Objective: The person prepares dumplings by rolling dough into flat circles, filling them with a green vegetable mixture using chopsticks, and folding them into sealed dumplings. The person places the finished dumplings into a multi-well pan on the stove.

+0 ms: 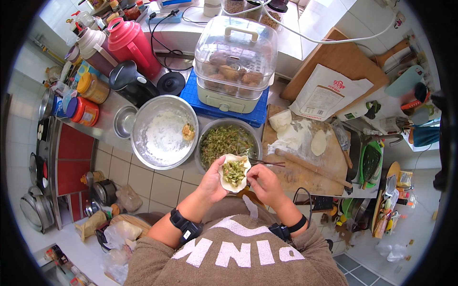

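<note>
A round dough wrapper topped with chopped green filling is cradled in my left hand. Curled in from the right, my right hand has its thumb and fingertips pinched at the wrapper's right edge. Just beyond both hands is a metal bowl of green filling, with dark chopsticks over its right rim. To its left, a wide metal basin dusted with flour holds one finished bun.
At right a wooden board carries a rolling pin, a dough lump and a flat wrapper. Behind stand a steamer, a black kettle, a red thermos and a flour bag. A sink lies far right.
</note>
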`<state>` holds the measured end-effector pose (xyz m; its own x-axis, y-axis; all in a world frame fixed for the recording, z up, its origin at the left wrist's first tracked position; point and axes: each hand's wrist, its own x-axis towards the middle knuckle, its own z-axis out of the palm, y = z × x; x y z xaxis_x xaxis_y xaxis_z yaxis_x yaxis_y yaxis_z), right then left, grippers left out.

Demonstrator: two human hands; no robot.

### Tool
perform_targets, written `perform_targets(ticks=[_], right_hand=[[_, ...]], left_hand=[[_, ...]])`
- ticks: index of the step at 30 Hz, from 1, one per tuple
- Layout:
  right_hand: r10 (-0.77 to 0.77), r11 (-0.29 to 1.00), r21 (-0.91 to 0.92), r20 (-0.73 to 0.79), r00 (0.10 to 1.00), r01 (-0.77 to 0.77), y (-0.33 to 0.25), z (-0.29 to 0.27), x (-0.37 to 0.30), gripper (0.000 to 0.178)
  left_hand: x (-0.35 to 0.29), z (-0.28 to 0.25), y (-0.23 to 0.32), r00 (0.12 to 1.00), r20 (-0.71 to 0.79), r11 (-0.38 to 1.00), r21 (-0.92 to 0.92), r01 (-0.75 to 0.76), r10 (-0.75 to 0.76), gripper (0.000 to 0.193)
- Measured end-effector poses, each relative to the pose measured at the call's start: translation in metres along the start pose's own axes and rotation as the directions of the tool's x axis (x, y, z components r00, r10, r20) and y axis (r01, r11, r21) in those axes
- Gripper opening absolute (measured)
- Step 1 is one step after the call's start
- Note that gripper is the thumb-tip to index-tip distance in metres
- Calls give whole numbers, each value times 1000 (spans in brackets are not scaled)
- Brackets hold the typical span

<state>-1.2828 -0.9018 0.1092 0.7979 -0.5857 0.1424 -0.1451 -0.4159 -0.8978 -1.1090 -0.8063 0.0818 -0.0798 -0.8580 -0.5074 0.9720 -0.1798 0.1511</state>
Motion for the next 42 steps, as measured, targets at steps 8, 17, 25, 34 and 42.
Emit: perform_targets(ticks=[8,17,25,34,42], right_hand=[[-208,930,-266,189,960,254,-15,-9,2,23],[-23,997,-75,1,1000,23,-8,4,-8,19],[550,538,746,43,834,-393,3,14,-19,19],[-122,968,-226,-53,991,107,-6,9,-14,20],[-177,884,-422,91,980,199,-14,11,-11,26]], left_hand=[[1,-13,1,992,69,993,-46,110,-107,51],[-4,-3,-5,993,-11,993,32,118,-117,50],[-8,4,-7,999,-33,983,180,44,-39,45],[-4,-8,-1,996,4,983,162,87,-89,41],[-3,-7,-1,995,23,979,178,96,-102,43]])
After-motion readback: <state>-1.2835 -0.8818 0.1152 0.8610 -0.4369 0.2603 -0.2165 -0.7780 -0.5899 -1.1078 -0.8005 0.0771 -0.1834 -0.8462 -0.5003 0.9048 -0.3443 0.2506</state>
